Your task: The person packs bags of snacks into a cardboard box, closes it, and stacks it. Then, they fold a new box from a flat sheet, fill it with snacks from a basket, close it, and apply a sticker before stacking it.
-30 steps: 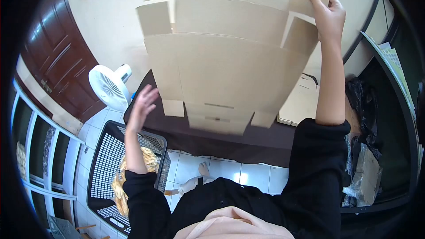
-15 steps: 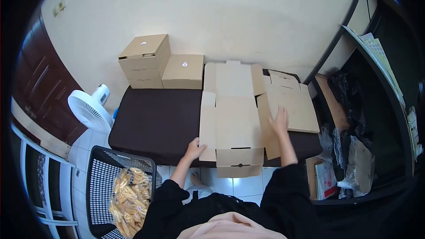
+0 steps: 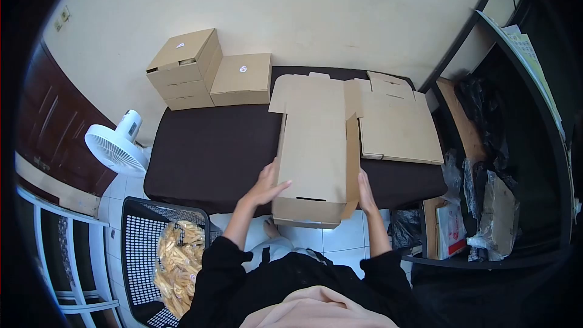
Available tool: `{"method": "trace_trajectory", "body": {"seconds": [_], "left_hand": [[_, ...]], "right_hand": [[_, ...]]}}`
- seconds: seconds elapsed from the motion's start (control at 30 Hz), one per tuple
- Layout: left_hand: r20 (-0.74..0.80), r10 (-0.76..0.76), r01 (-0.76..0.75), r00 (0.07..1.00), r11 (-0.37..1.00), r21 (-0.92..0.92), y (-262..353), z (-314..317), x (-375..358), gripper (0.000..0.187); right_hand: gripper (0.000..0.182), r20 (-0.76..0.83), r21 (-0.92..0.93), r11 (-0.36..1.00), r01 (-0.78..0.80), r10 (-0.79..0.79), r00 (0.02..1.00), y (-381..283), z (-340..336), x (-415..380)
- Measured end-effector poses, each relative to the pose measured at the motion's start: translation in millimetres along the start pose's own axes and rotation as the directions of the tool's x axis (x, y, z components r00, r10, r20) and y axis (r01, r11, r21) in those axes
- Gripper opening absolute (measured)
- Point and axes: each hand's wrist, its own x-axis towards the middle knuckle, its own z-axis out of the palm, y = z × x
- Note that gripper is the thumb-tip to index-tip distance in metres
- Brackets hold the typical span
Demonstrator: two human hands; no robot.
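Note:
A partly folded cardboard box (image 3: 316,152) lies in front of me, its near end over the table's front edge. Its side walls stand raised and the far lid panel (image 3: 310,91) lies spread out flat. My left hand (image 3: 265,188) grips the left wall, thumb over the inner side and fingers outside. Against the outside of the right side flap (image 3: 353,164), my right hand (image 3: 365,193) rests with its fingers straight and flat. The near front panel (image 3: 306,212) is bent up between the hands.
Flat cardboard blanks (image 3: 401,124) lie at the right on the dark-covered table (image 3: 212,158). Closed boxes (image 3: 182,73) are stacked at the back left. A white fan (image 3: 115,149) and a black basket (image 3: 136,231) with bagged goods (image 3: 179,261) stand left; a shelf (image 3: 516,270) stands right.
The side flaps, flat or nearly so before, now stand up. The front panel has folded upward. My right hand moved from the flap's inner side to its outside; my left hand moved up along the left wall.

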Motion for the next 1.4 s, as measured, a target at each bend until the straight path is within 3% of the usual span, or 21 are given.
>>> {"method": "trace_trajectory", "body": {"seconds": [0.1,0.13,0.2,0.23,0.3,0.67,0.93,1.1,1.23,1.3,1.4], "left_hand": [[-0.081,0.13,-0.133,0.988,0.99,-0.043,12.8,37.6,31.4,0.086],[-0.053,0.094,-0.087,0.994,0.988,0.125,20.3,43.6,37.0,0.087],[-0.095,0.099,-0.055,0.991,0.921,0.385,21.4,60.2,43.6,0.082],[-0.088,0.096,-0.056,0.991,0.922,0.383,17.8,67.6,42.8,0.082],[-0.17,0.165,-0.05,0.972,0.843,0.535,14.5,73.2,46.2,0.078],[-0.148,0.171,-0.066,0.974,0.839,0.54,9.1,43.2,128.5,0.074],[-0.117,0.166,-0.071,0.979,0.819,0.569,11.6,29.4,189.7,0.072],[-0.112,0.162,-0.069,0.98,0.814,0.576,8.7,31.0,196.1,0.071],[-0.13,0.115,-0.018,0.985,0.812,0.584,9.2,37.4,189.4,0.069],[-0.211,0.115,0.014,0.971,0.849,0.528,2.2,47.2,178.5,0.069],[-0.179,0.143,-0.023,0.973,0.838,0.545,4.7,50.3,140.4,0.068]], "right_hand": [[0.063,0.013,0.0,0.995,0.1,-0.1,0.995,-4.0,32.8,32.9],[0.068,0.016,-0.001,0.992,0.13,-0.13,0.991,-4.6,44.9,40.3],[0.076,0.025,-0.416,0.902,0.115,-0.115,0.993,-6.7,69.6,43.4],[0.079,0.047,-0.633,0.764,0.124,-0.123,0.991,-6.5,77.3,41.6],[0.081,0.025,-0.629,0.764,0.141,-0.162,0.987,-5.5,82.7,41.5],[0.082,-0.041,-0.649,0.75,0.131,-0.207,0.977,-11.0,75.5,123.4],[0.081,-0.074,-0.675,0.737,0.039,-0.12,0.99,-24.2,71.4,190.4],[0.08,-0.068,-0.622,0.778,0.086,-0.164,0.984,-14.1,71.2,199.8],[0.078,-0.029,-0.595,0.789,0.154,-0.213,0.977,-7.3,78.9,142.0],[0.077,-0.028,-0.584,0.793,0.171,-0.231,0.973,-6.2,85.6,89.8],[0.076,-0.053,-0.619,0.763,0.188,-0.279,0.959,-2.1,88.3,25.0]]}}
